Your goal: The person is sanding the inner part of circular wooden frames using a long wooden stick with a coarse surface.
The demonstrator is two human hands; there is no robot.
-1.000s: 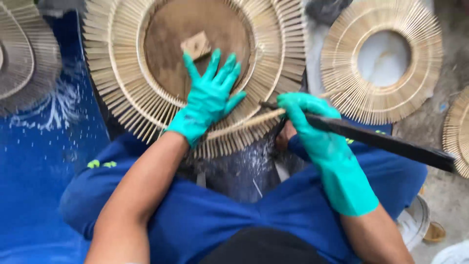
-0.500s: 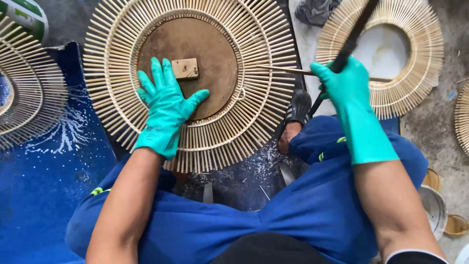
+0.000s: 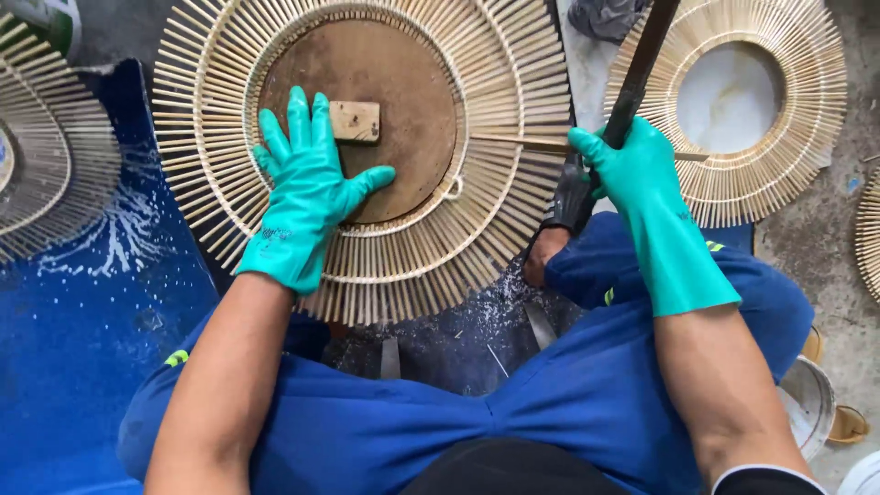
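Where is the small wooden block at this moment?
In the head view, the small wooden block sits on the brown round board inside the big stick ring, just right of the left hand fingertips.

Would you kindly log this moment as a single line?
left hand flat on round stick frame | right hand grips dark blade and thin stick | second frame right

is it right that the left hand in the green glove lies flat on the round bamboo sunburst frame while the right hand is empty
Not quite. In the head view the right hand is not empty: it grips a long dark blade and a thin bamboo stick. The rest holds: the left hand, in a green glove, lies flat on the round bamboo sunburst frame.
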